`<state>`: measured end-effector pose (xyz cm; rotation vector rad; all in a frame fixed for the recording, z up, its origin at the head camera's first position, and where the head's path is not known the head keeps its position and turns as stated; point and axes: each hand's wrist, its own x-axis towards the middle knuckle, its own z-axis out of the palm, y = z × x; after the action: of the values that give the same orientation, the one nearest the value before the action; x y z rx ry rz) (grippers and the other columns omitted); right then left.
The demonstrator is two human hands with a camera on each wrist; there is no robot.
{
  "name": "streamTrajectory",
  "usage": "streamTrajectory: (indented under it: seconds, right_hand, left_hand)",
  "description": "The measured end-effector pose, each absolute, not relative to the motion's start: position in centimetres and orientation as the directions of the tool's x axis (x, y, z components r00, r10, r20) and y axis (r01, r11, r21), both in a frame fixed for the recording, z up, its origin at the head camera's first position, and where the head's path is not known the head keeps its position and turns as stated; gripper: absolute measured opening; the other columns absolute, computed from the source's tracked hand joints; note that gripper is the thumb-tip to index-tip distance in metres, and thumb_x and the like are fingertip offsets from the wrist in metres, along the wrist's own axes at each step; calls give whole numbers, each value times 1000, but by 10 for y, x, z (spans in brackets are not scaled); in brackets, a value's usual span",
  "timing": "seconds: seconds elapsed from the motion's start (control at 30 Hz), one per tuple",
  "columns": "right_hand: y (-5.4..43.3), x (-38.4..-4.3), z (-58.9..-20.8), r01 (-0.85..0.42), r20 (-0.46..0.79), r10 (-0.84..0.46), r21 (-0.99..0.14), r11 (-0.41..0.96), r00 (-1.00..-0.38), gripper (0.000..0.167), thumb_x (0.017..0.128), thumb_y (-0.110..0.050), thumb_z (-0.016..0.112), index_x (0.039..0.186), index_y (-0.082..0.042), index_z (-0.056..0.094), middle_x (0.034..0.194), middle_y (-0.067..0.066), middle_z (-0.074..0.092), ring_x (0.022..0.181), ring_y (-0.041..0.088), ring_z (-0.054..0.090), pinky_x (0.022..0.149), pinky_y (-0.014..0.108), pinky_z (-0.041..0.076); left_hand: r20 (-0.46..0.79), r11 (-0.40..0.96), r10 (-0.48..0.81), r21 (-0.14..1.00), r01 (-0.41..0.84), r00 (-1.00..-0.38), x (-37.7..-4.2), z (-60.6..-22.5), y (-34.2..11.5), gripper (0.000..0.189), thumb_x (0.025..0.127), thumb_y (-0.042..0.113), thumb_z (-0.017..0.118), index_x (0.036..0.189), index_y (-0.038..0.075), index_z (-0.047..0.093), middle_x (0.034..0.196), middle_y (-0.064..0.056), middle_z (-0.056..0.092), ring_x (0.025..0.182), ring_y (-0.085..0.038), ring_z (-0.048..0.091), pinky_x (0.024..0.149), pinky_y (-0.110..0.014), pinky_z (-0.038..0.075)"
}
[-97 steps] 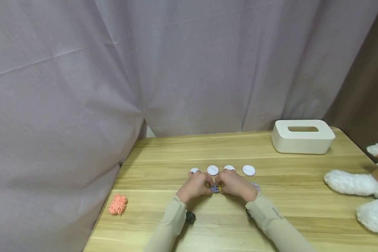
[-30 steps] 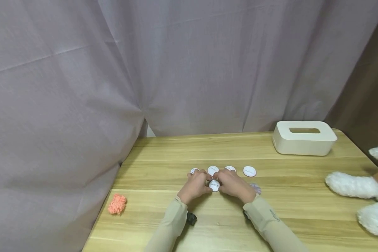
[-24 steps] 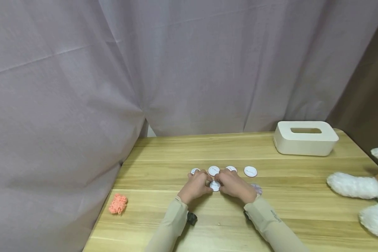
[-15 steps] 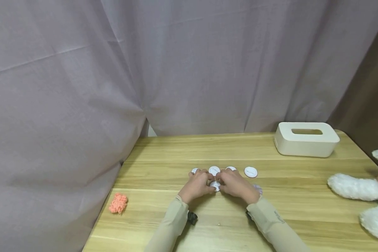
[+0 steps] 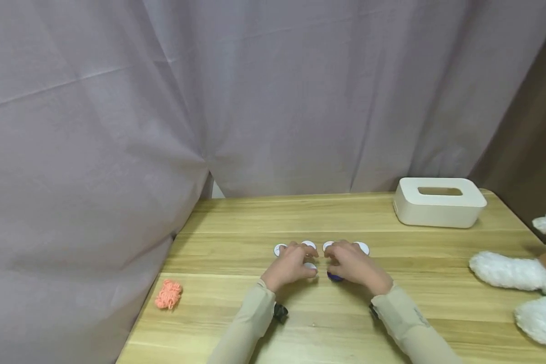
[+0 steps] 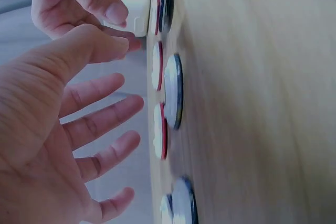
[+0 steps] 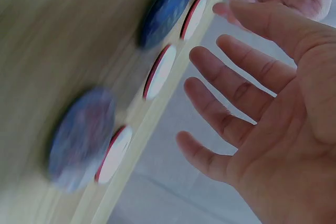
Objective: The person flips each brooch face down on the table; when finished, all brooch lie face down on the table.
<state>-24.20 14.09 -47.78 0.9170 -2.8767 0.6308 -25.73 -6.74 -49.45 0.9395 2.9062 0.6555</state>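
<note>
Several round button badges lie on the wooden table in two rows. Those in the far row, such as the leftmost badge (image 5: pixel 279 249), show white backs. My left hand (image 5: pixel 291 264) has its fingers spread over a white-backed badge (image 5: pixel 310 266) in the near row; the left wrist view shows this badge (image 6: pixel 171 90) flat on the table, apart from the fingers. To the right, my right hand (image 5: pixel 352 264) hovers with loosely bent fingers over a dark blue badge (image 5: pixel 334 277), holding nothing. A purple patterned badge (image 7: pixel 83 139) lies face up in the right wrist view.
A white tissue box (image 5: pixel 439 207) stands at the back right. White fluffy plush legs (image 5: pixel 509 270) lie over the right side. A bundle of coral yarn (image 5: pixel 169 294) sits near the left edge. Grey curtain (image 5: pixel 273 101) hangs behind the table.
Both hands held one patterned badge, which then showed its white back. The hands have since let go and parted, the right one moving right over the dark blue badge.
</note>
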Motion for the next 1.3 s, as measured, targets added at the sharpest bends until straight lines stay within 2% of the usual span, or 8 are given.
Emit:
streamTrajectory:
  seconds: [0.2, 0.37, 0.47, 0.6, 0.77, 0.93, 1.07, 1.3]
  right_hand:
    - [158, -236, -476, -542, 164, -521, -368, 755, -837, 24, 77, -13, 82, 97, -6, 70, 89, 1, 67, 84, 21, 57, 78, 50, 44]
    - [165, -235, -477, -543, 179, -516, -372, 753, -838, 28, 68, -9, 85, 93, -6, 72, 78, -2, 62, 77, 17, 53, 75, 46, 44]
    - [166, -234, -480, -539, 161, -519, -378, 753, -839, 33, 64, -8, 86, 94, -8, 73, 79, -4, 62, 78, 17, 51, 75, 44, 44]
    - [167, -233, -486, -540, 154, -523, -376, 753, -838, 35, 58, -6, 86, 90, -14, 74, 78, -6, 61, 77, 15, 48, 73, 40, 41]
    - [167, -232, -492, -592, 220, -551, -364, 719, -805, 35, 54, 0, 86, 81, -16, 71, 75, -8, 60, 73, 13, 46, 68, 36, 40]
    - [166, -232, -497, -632, 268, -573, -369, 681, -774, 31, 56, 4, 84, 73, -17, 70, 71, -11, 63, 67, 9, 47, 63, 31, 41]
    - [166, -233, -497, -638, 259, -585, -385, 667, -768, 29, 59, 7, 81, 66, -19, 69, 67, -13, 60, 62, 6, 45, 60, 29, 41]
    - [169, -234, -493, -621, 217, -591, -412, 667, -777, 22, 67, 3, 82, 74, -16, 74, 74, -10, 64, 67, 7, 52, 64, 30, 46]
  left_hand:
    - [97, 715, 591, 397, 575, -801, -258, -495, -52, 39, 76, 24, 84, 113, 18, 73, 107, 8, 73, 97, -12, 56, 83, -36, 33]
    - [124, 694, 617, 380, 611, -777, -256, -497, -42, 35, 72, 27, 88, 104, 20, 76, 89, 10, 70, 86, -9, 51, 80, -35, 33]
    - [138, 678, 637, 368, 636, -759, -255, -501, -38, 29, 71, 25, 88, 97, 22, 76, 82, 11, 66, 80, -7, 46, 76, -33, 31]
    - [151, 672, 648, 348, 654, -746, -255, -505, -33, 26, 69, 22, 87, 93, 25, 77, 82, 14, 64, 77, -6, 44, 74, -32, 31]
    - [140, 679, 655, 321, 660, -742, -255, -506, -29, 27, 68, 20, 88, 92, 26, 77, 87, 16, 66, 78, -5, 44, 74, -33, 31]
    - [141, 668, 668, 320, 672, -731, -255, -509, -28, 27, 68, 13, 86, 92, 24, 79, 88, 15, 70, 76, -6, 44, 75, -34, 31]
    - [145, 668, 664, 326, 669, -734, -254, -508, -29, 27, 69, 10, 85, 92, 23, 81, 90, 14, 73, 75, -6, 45, 76, -35, 32]
    - [127, 676, 675, 289, 678, -727, -255, -502, -32, 12, 77, 17, 85, 86, 24, 81, 83, 18, 72, 76, -5, 48, 77, -36, 33]
